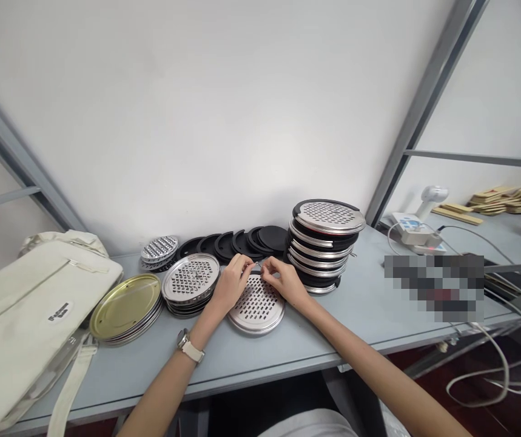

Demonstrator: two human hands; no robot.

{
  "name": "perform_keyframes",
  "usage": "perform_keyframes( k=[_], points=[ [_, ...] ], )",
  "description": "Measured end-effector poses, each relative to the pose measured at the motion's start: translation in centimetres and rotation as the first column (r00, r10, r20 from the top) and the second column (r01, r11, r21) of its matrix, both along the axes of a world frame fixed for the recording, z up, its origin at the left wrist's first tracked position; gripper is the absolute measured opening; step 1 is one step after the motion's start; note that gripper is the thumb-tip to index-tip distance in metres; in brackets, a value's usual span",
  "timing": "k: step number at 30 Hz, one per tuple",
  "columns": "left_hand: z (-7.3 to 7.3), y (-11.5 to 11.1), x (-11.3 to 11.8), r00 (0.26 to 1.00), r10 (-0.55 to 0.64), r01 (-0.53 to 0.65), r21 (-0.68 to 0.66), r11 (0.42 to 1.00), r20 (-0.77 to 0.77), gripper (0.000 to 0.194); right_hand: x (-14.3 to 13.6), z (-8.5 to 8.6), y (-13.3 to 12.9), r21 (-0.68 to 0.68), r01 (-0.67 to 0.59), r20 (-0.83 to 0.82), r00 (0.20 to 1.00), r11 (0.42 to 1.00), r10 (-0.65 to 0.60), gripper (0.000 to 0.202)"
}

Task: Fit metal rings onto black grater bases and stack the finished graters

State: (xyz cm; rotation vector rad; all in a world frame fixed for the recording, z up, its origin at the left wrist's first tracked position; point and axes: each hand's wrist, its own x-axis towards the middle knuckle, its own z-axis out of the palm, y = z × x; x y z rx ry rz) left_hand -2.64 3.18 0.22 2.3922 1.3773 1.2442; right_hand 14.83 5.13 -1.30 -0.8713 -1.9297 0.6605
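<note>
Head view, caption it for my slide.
Left hand and right hand at the far edge of a round, silver, slotted metal disc, beside a tall stack of black and silver discs.

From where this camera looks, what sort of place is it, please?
Probably an assembly workshop: one table holds a perforated metal disc, a tall stack of similar discs and overlapping round black parts.

silver slot-patterned disc (257,314), gold plate (127,305), cream bag (19,321)
</note>
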Motion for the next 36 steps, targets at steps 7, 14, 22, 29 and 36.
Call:
perform_keyframes(
  k=[7, 14, 22, 29, 36],
  points=[
    [0.0, -0.01, 0.01, 1.0, 0.002, -0.003, -0.016, 1.0, -0.006, 0.01, -0.04, 0.28, -0.15, -0.003, -0.003, -0.004, 1.0, 1.0, 0.003, 0.007],
    [-0.35, 0.0, 0.15, 0.999, -0.03, 0.029, -0.032, 0.999, -0.022, 0.011, -0.08, 0.19, -0.09, 0.0, -0.003, 0.01, 1.0, 1.0, 0.003, 0.006],
    [-0.55, -0.02, 0.28, 0.999, -0.033, 0.032, -0.048, 0.998, -0.03, 0.013, -0.22, -0.01, -0.14, 0.013, 0.009, 0.016, 1.0, 1.0, -0.01, 0.007],
    [-0.29, -0.11, 0.28, 0.999, -0.017, 0.016, -0.034, 0.999, -0.036, 0.013, -0.03, -0.17, 0.13, -0.002, 0.015, 0.015, 1.0, 1.0, -0.015, 0.005],
    [-0.14, -0.2, 0.22, 0.999, -0.018, 0.016, -0.039, 0.999, -0.048, 0.013, -0.04, -0.37, 0.15, 0.022, 0.009, 0.02, 1.0, 1.0, -0.01, 0.005]
  ],
)
